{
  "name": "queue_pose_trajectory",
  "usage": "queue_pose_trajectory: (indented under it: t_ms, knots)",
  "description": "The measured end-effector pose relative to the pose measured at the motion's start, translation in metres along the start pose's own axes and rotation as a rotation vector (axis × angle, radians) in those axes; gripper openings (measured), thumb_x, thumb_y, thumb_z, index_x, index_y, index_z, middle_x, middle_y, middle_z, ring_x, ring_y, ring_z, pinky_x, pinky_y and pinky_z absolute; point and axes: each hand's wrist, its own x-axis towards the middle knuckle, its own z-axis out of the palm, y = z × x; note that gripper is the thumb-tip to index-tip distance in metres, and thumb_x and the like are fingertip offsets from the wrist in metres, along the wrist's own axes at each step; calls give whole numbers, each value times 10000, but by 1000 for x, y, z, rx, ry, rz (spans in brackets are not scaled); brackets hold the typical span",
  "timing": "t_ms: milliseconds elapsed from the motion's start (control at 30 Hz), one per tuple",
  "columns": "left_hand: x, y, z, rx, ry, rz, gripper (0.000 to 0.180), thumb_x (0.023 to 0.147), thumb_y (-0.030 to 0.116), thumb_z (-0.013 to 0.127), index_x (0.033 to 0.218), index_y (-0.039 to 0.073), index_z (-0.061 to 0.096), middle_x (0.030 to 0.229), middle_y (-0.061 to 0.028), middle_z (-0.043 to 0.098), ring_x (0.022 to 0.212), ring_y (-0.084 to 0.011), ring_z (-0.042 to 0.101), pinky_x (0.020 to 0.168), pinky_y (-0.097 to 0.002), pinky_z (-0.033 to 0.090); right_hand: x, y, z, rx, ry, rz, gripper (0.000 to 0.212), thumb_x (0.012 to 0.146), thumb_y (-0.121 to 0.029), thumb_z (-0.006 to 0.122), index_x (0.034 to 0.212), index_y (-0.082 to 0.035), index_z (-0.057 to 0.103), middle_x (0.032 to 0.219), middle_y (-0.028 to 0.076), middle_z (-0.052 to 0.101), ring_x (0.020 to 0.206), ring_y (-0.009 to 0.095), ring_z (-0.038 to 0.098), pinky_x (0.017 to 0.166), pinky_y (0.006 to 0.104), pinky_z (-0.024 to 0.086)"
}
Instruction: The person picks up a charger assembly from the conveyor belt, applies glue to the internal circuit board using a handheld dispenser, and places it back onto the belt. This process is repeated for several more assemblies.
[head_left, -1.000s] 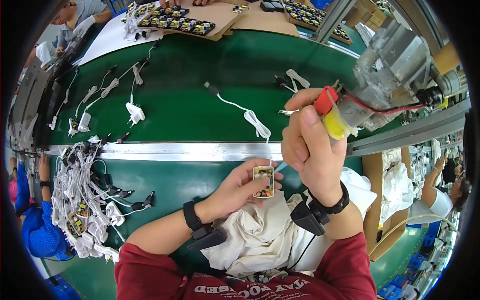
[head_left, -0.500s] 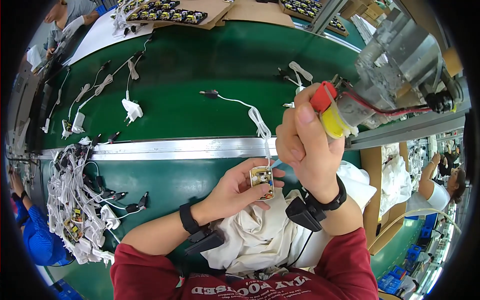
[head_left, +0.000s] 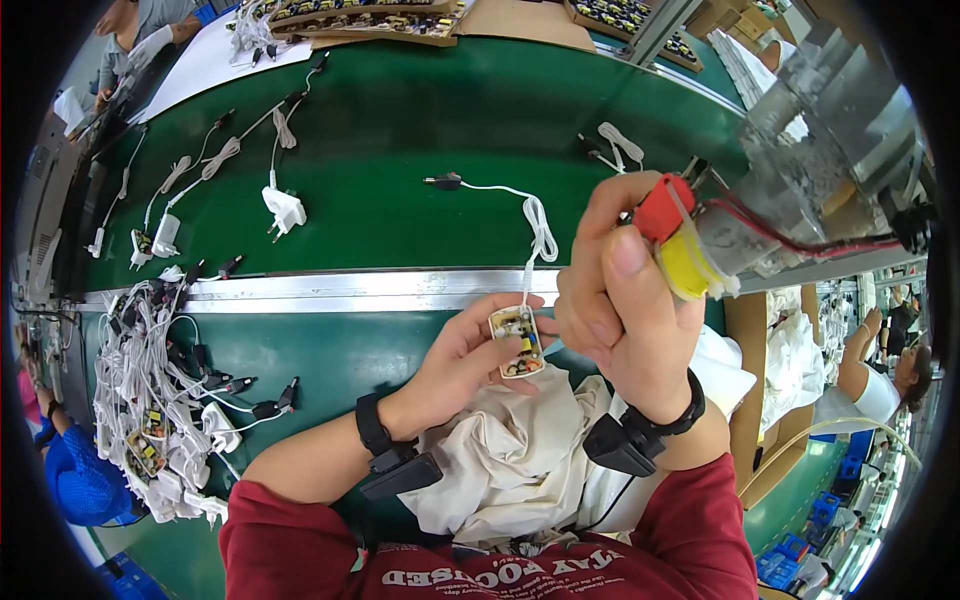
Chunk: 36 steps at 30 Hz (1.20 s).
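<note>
Head view, looking down: the person's left hand [head_left: 460, 355] pinches an open white charger housing [head_left: 516, 328] between thumb and fingers, its circuit board facing up, just in front of a metal rail [head_left: 370, 297]. A bundled white cable [head_left: 540, 225] runs from the housing's far end across the rail to a black connector [head_left: 447, 181] on the green work surface [head_left: 370, 200]. The right hand [head_left: 635, 305], just beside the housing, is curled tightly around a metal tool [head_left: 735, 240] with a red block [head_left: 663, 208] and yellow band [head_left: 690, 263]; what its fist hides, I cannot tell. Cream cloth [head_left: 500, 460] lies below; a heap of white chargers and cables [head_left: 145, 370] sits left.
</note>
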Motion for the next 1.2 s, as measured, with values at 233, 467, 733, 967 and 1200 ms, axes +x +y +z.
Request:
queue_pose_trajectory:
  t_ms: [233, 467, 733, 967, 1200]
  knots:
    - [-3, -2, -5, -41, 0, 32, 388, 928, 56, 410, 1312, 83, 367, 1223, -108, 522, 1113, -193, 544, 760, -318, 566, -4, 7, 1, -8, -34, 15, 282, 914, -319, 515, 928, -73, 377, 484, -20, 350, 368, 41, 270, 351, 215, 211]
    - [-3, -2, -5, -48, 8, 44, 384, 929, 57, 405, 1311, 72, 364, 1228, -108, 519, 1111, -195, 547, 754, -311, 568, -7, 10, 1, -48, -59, 8, 298, 919, -330, 503, 949, -60, 381, 482, -21, 345, 362, 42, 274, 350, 213, 214]
    - [-4, -2, -8, -174, -27, 3, 406, 945, 80, 395, 1344, 72, 326, 1261, -107, 486, 1125, -220, 539, 852, -365, 534, -8, 14, 3, -47, -85, -6, 323, 919, -347, 502, 964, -52, 380, 485, -21, 347, 364, 46, 285, 350, 212, 225]
    - [-6, 0, -7, -264, -92, -34, 433, 952, 86, 383, 1370, 59, 272, 1271, -113, 466, 1124, -243, 536, 946, -436, 468, -10, 17, 7, -48, -106, -23, 345, 919, -362, 501, 977, -45, 379, 488, -22, 349, 365, 49, 295, 351, 212, 234]
    - [-5, -1, -7, -287, -81, -20, 434, 950, 85, 382, 1369, 56, 272, 1294, -117, 438, 1119, -235, 536, 940, -431, 472, -12, 9, 5, -43, -82, 4, 370, 921, -371, 498, 1009, -32, 379, 488, -21, 345, 364, 52, 296, 350, 214, 240]
